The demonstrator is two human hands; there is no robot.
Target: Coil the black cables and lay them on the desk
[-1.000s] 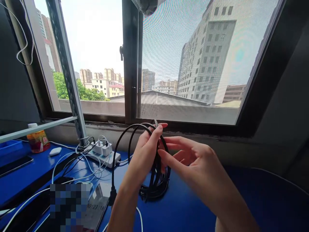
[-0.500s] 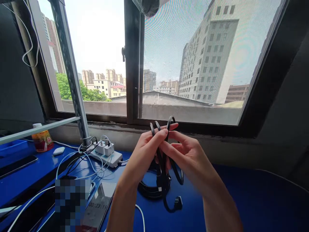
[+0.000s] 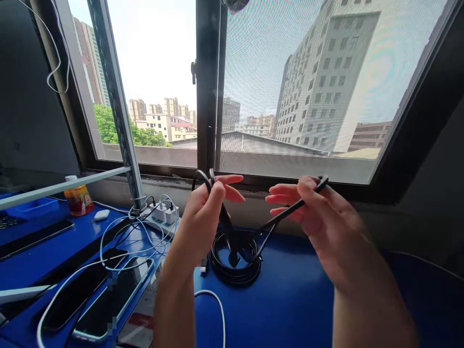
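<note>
My left hand (image 3: 205, 208) pinches loops of a black cable (image 3: 224, 220) between thumb and fingers, with two fingers stretched out to the right. My right hand (image 3: 319, 208) grips another stretch of the same cable between thumb and forefinger, its other fingers loosely spread. Between the hands the cable sags in a slack bend above the blue table (image 3: 286, 299). A dark cable end hangs low near the middle, partly blurred. Behind and below it, a coiled black cable (image 3: 235, 280) lies on the table.
At left lie several phones (image 3: 116, 299), tangled white cables and a white power strip (image 3: 159, 217) with plugged chargers. A bottle with an orange label (image 3: 79, 198) stands beside a small white case (image 3: 101, 215). A metal post (image 3: 119, 106) rises before the window.
My hands were close together on the looped cable; now they are apart, the right one moved right with a stretch of cable drawn out. The view has turned slightly left.
</note>
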